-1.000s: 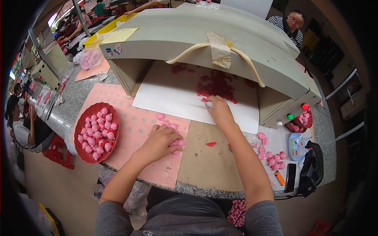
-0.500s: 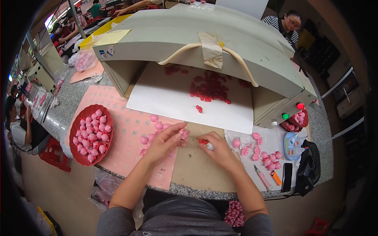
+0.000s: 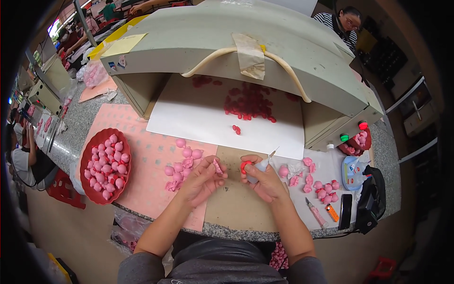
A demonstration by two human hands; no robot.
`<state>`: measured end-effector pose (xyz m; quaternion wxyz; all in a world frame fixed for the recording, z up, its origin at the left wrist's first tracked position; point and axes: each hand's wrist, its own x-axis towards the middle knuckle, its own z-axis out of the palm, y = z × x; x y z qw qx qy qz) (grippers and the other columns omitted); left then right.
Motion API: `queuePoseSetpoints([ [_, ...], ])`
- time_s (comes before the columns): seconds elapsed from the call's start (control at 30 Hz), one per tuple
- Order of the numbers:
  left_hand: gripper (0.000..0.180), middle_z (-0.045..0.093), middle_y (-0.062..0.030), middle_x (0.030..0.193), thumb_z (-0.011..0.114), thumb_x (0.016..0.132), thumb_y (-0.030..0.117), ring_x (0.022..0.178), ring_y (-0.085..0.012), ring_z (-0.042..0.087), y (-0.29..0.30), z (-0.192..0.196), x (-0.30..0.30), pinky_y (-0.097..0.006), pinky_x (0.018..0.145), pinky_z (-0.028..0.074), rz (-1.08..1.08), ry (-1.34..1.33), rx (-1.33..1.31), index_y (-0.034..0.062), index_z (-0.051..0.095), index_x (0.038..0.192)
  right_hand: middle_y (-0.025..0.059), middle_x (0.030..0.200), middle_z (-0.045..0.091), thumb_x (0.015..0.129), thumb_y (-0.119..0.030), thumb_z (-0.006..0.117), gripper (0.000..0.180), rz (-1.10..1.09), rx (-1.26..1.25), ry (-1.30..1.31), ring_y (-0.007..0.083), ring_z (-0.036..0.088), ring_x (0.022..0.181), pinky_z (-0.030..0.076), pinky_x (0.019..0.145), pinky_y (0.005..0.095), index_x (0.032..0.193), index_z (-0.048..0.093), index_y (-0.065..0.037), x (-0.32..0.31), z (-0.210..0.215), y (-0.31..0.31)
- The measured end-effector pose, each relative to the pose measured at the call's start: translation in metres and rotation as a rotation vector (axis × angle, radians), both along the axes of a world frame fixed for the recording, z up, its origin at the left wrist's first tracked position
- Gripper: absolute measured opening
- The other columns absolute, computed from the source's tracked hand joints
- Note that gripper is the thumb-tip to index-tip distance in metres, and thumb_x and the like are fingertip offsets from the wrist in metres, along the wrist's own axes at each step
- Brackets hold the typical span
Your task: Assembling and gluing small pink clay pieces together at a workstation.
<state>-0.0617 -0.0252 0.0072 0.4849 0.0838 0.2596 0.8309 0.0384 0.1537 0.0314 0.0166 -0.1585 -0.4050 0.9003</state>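
Observation:
My left hand (image 3: 199,183) pinches a small pink moulded piece (image 3: 217,166) between thumb and fingertips. Facing it, my right hand (image 3: 268,185) grips a pale squeeze bottle (image 3: 261,166) whose thin needle tip points up and away to the right. The same hand also holds a small red piece (image 3: 245,165) at its fingertips. A narrow gap separates the two hands over the brown board (image 3: 231,208). Beside my left hand, several round pink pieces (image 3: 187,152) and frilled ones lie on a pink patterned sheet (image 3: 142,142).
A grey hooded machine (image 3: 189,31) stands ahead, red pieces (image 3: 248,104) on the white sheet (image 3: 189,125) beneath it. At left sits a red bowl (image 3: 100,136) of pink balls. Rightward lie pink pieces (image 3: 326,191), a pen-like cutter (image 3: 317,213), an orange lighter (image 3: 332,212) and a phone (image 3: 346,212).
My right hand has turned the bottle so its needle tip now points upward. My left hand has moved slightly down and left, its fingers closer around the pink piece.

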Motion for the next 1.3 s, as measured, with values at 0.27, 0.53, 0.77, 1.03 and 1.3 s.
queuePoseSetpoints([
  [0.27, 0.014, 0.042, 0.0018, 0.071, 0.048, 0.094, 0.025, 0.058, -0.0073, 0.04, 0.001, 0.008, 0.009, -0.021, 0.047, 0.03, -0.289, 0.005, -0.19, 0.011, 0.05, 0.099, 0.0058, 0.097, 0.062, 0.081, -0.005, 0.066, 0.023, -0.188, 0.737, 0.082, 0.0151, 0.06, 0.088, 0.048, 0.079, 0.0259, 0.102, 0.06, -0.002, 0.002, 0.0, -0.024],
  [0.53, 0.013, 0.037, 0.0044, 0.068, 0.047, 0.095, 0.023, 0.053, -0.0032, 0.032, 0.007, 0.008, 0.014, -0.019, 0.045, 0.024, -0.135, 0.185, -0.292, 0.0103, 0.049, 0.094, 0.0077, 0.097, 0.061, 0.08, -0.001, 0.065, 0.015, -0.172, 0.897, 0.254, 0.0138, 0.058, 0.088, 0.048, 0.076, 0.0243, 0.095, 0.062, -0.001, 0.002, -0.009, -0.02],
  [0.77, 0.013, 0.039, 0.0033, 0.071, 0.044, 0.096, 0.021, 0.057, -0.005, 0.035, 0.007, 0.005, 0.013, -0.02, 0.048, 0.028, -0.177, 0.098, -0.211, 0.0097, 0.05, 0.098, 0.0067, 0.098, 0.061, 0.085, -0.011, 0.062, 0.02, -0.01, 0.565, 0.0, 0.0102, 0.059, 0.086, 0.048, 0.076, 0.023, 0.101, 0.058, 0.001, 0.004, -0.006, -0.018],
  [1.03, 0.03, 0.048, -0.0006, 0.08, 0.046, 0.095, 0.023, 0.064, -0.0117, 0.045, 0.009, 0.01, 0.009, -0.025, 0.055, 0.038, 0.042, -0.066, -0.125, 0.0096, 0.043, 0.121, 0.0102, 0.097, 0.061, 0.088, -0.012, 0.058, 0.028, 0.013, 0.082, -0.032, 0.0178, 0.062, 0.086, 0.052, 0.073, 0.0286, 0.113, 0.05, -0.002, 0.01, -0.003, -0.009],
  [1.3, 0.039, 0.057, -0.0019, 0.097, 0.052, 0.093, 0.024, 0.066, -0.0083, 0.05, -0.004, -0.004, -0.001, -0.02, 0.052, 0.04, -0.033, 0.014, 0.03, 0.0092, 0.043, 0.127, 0.0097, 0.1, 0.059, 0.086, -0.009, 0.06, 0.031, 0.033, 0.031, -0.012, 0.0185, 0.061, 0.088, 0.052, 0.078, 0.0302, 0.115, 0.05, -0.001, 0.01, -0.001, -0.014],
])
